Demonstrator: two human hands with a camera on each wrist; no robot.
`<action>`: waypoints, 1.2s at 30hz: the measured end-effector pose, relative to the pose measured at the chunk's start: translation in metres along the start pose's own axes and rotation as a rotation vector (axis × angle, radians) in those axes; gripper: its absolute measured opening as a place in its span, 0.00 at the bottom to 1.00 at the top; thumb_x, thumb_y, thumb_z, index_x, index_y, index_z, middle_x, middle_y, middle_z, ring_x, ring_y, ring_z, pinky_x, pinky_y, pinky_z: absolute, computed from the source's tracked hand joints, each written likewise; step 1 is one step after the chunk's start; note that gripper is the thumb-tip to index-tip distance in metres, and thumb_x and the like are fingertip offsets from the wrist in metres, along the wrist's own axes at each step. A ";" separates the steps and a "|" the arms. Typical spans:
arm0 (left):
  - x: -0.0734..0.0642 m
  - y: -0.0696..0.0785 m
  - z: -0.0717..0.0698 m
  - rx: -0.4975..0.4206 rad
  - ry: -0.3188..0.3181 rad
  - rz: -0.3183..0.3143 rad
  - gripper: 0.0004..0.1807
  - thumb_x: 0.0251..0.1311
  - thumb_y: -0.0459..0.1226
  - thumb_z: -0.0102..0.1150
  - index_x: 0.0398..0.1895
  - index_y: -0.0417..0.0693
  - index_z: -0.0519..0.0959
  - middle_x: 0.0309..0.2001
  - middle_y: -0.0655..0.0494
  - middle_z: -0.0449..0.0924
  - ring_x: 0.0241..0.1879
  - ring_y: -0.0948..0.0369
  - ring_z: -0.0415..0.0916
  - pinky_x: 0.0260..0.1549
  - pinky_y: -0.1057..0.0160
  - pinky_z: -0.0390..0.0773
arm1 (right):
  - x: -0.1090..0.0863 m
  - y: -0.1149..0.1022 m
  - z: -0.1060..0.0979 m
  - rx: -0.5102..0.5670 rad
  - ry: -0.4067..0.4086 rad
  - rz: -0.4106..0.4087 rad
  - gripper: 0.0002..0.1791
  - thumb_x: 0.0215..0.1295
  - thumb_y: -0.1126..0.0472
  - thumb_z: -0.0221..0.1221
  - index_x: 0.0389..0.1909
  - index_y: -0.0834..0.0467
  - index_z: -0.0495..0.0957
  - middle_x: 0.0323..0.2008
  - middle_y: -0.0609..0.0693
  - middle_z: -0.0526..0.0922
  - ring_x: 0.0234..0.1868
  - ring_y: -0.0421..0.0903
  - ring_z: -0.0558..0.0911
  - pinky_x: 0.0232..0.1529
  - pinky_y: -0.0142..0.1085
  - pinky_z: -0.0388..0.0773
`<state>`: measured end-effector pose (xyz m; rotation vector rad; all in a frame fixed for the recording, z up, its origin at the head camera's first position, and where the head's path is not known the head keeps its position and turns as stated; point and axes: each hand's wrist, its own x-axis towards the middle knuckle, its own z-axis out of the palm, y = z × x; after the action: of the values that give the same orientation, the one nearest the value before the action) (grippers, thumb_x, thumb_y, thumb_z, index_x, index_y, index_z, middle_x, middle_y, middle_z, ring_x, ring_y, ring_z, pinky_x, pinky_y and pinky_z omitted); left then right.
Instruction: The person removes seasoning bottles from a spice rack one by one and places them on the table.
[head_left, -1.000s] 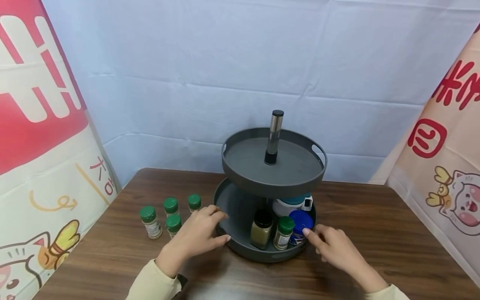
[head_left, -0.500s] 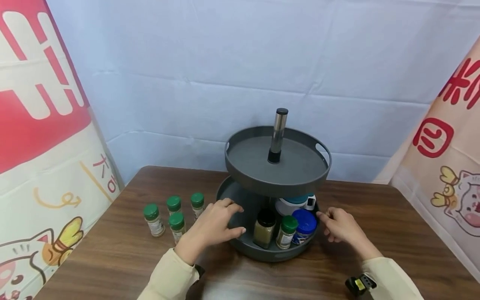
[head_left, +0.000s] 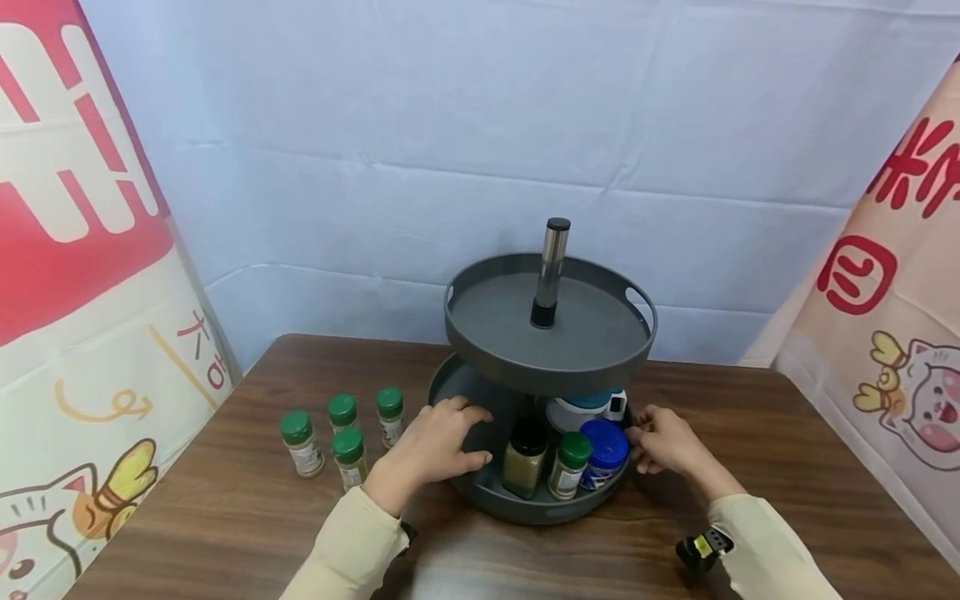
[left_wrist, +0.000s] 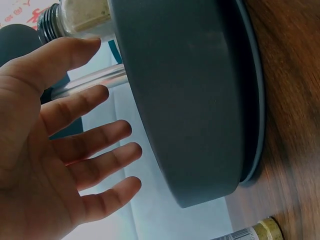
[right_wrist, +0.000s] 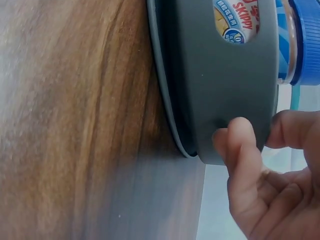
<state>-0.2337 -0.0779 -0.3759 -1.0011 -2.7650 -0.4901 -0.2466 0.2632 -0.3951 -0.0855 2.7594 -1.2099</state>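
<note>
My left hand hovers over the front left of a grey two-tier tray stand's lower tray, fingers spread and holding nothing. In the left wrist view its fingertips are close to the tray's rim. At the tray's right side, my right hand pinches the rim, with the thumb inside and fingers against the outer wall. Beside it in the tray stands a blue-lidded Skippy jar. A green-capped spice jar and a black-capped jar stand to its left. Behind them is a white container with a teal lid.
Several green-capped spice jars stand on the wooden table left of the stand. The upper tray overhangs the rear of the lower one, with a metal post through it. A pale cloth hangs behind.
My right hand has left the blue-lidded jar and moved to the tray's right rim, which it now pinches. My left hand has shifted right over the tray's left edge. The jars stay put.
</note>
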 end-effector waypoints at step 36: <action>-0.062 -0.008 -0.017 0.029 0.082 0.058 0.23 0.50 0.46 0.67 0.48 0.46 0.79 0.44 0.53 0.74 0.41 0.57 0.73 0.33 0.53 0.75 | -0.045 -0.031 0.030 -0.306 0.036 0.067 0.13 0.60 0.57 0.53 0.28 0.64 0.68 0.14 0.52 0.72 0.14 0.47 0.72 0.16 0.39 0.66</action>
<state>-0.1911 -0.1270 -0.3781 -1.0273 -2.6553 -0.4709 -0.1977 0.2244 -0.3881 -0.0002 2.9305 -0.7728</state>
